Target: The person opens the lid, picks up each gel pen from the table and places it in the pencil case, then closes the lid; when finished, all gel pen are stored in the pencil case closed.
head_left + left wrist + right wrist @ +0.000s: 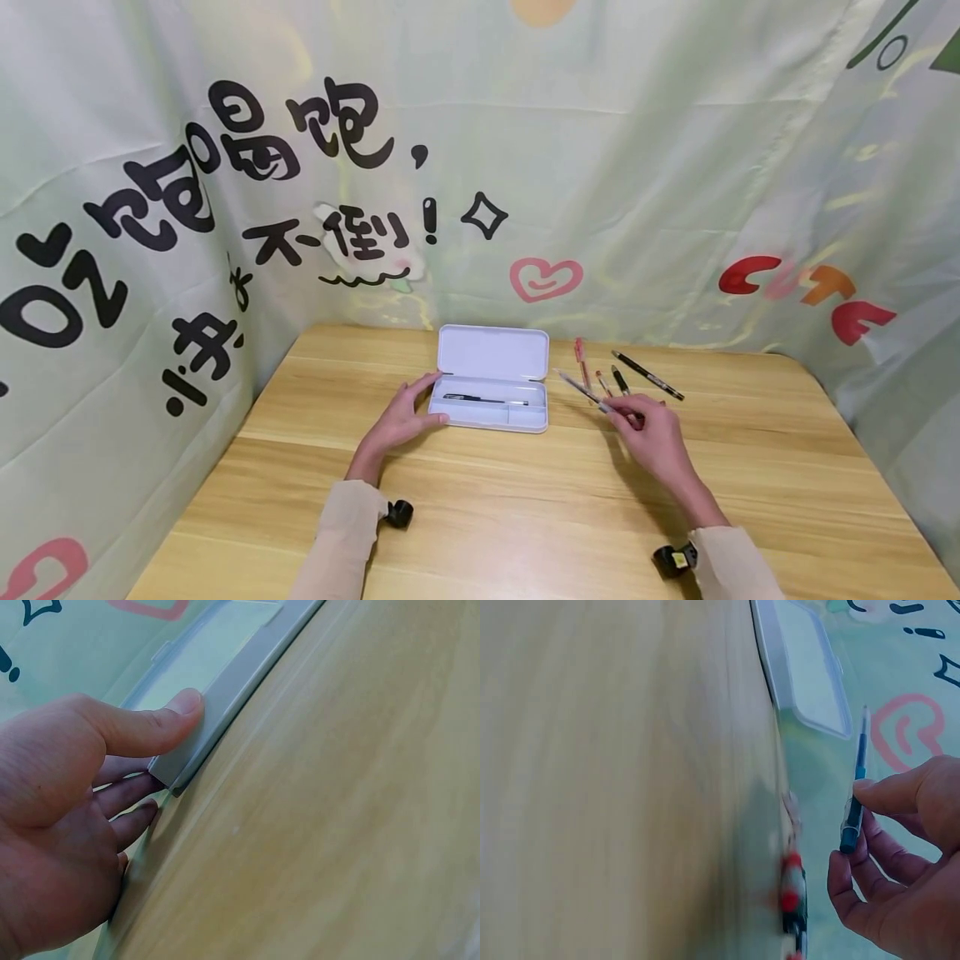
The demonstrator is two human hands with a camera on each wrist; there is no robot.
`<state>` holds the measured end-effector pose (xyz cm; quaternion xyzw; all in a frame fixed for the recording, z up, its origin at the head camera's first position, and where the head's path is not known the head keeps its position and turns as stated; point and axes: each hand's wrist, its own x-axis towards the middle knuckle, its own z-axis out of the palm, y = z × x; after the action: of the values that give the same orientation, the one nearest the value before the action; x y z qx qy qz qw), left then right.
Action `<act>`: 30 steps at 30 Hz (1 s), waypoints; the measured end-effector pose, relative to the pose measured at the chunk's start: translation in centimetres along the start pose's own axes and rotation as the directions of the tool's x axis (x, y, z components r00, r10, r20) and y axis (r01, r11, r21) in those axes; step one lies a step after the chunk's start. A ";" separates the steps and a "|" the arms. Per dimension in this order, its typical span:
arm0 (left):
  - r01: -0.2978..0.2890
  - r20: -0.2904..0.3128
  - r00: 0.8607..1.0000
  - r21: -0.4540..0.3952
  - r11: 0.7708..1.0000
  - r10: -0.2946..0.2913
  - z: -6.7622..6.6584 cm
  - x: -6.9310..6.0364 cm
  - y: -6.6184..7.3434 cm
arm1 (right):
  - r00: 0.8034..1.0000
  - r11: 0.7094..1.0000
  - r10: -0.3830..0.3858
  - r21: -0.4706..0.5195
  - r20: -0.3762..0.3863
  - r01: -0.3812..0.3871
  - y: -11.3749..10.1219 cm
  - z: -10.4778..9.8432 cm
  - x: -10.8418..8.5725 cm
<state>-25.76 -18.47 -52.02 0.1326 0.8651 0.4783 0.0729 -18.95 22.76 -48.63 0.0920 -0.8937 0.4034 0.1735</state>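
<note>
A pale lilac pencil case [492, 352] stands with its lid raised, and a black-capped gel pen [480, 400] lies in its long rear compartment. My left hand [405, 414] holds the case by its left end. In the left wrist view the thumb [161, 727] lies on the near rim, with the other fingers by the end wall. To the right of the case, my right hand [652, 433] pinches a clear-barrelled pen [860, 761] with a dark blue end. It is raised off the table, tip towards the case.
Beyond my right hand lie a red pen [581, 354], a smaller red-tipped pen [602, 381], a short black pen [619, 379] and a longer black pen [648, 375]. The wooden table [495, 517] backs onto a printed curtain [637, 183], which also hangs on both sides.
</note>
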 end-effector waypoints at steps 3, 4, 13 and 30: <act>-0.002 0.002 1.000 -0.005 1.000 0.002 0.0 -0.1 0.0 | 0.999 0.999 0.013 0.032 0.032 -0.014 -0.4 1.1 0.6; -0.006 0.003 1.000 -0.005 1.000 0.006 0.0 -0.1 0.1 | 0.999 0.999 0.016 0.041 0.040 -0.018 -0.5 1.5 0.8; -0.024 0.002 1.000 0.010 1.000 0.024 0.0 0.0 0.1 | 0.998 0.994 -0.020 0.106 0.061 0.013 -2.3 5.0 2.7; -0.033 -0.007 0.999 0.026 0.999 0.033 0.1 0.1 0.1 | 0.988 0.994 -0.062 0.098 0.142 0.048 -4.9 11.0 6.7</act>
<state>-25.85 -18.32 -52.02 0.1460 0.8692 0.4685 0.0602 -26.25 11.03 -49.42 0.1538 -0.8810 0.4324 0.1149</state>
